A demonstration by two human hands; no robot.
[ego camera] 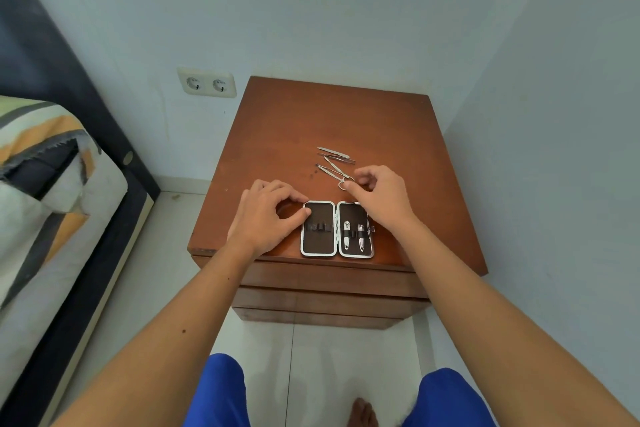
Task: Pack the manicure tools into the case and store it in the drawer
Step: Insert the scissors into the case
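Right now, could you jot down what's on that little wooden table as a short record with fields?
surface: wooden nightstand, drawers shut
case: case lying open flat near the front edge
left half: loops empty
right half: two clippers strapped in
loose tools: scissors and two tweezers lying behind the case
left hand: left hand touches the case's left edge, fingers curled
right hand: right hand pinches the scissors' handle
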